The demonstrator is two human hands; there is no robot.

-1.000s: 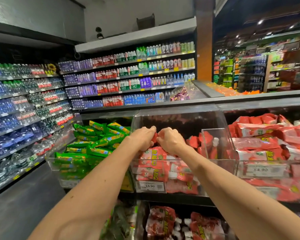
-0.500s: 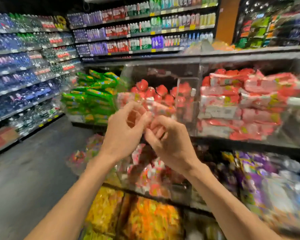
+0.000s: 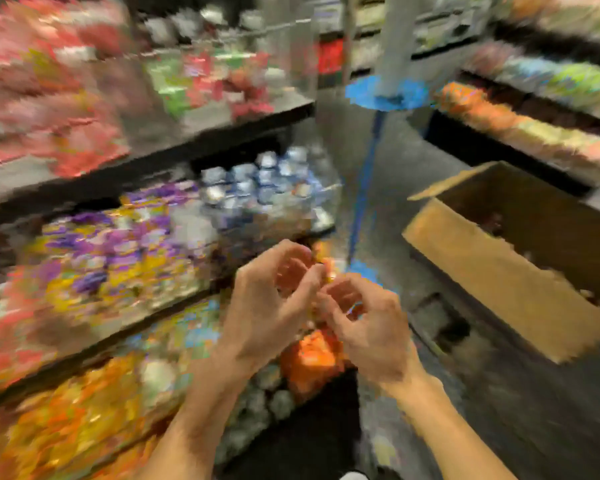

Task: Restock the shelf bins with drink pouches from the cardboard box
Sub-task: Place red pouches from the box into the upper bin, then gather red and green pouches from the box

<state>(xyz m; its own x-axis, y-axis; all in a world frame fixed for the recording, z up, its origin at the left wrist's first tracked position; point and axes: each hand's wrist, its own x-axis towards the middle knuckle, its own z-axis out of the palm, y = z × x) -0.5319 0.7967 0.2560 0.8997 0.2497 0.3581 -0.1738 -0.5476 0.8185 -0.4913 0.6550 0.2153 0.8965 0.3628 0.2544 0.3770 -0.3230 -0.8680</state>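
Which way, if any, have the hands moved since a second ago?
Yes. The left hand and right hand have pulled back and down out of the red pouch bins, now up-left of them.

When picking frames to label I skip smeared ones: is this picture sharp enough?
Head view: no; motion blur smears the colourful shelved pouches; the brown cardboard box, left hand and right hand show rough outlines, their curled fingers' contents unreadable.

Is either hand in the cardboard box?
No, the left hand and right hand hover together left of the box.
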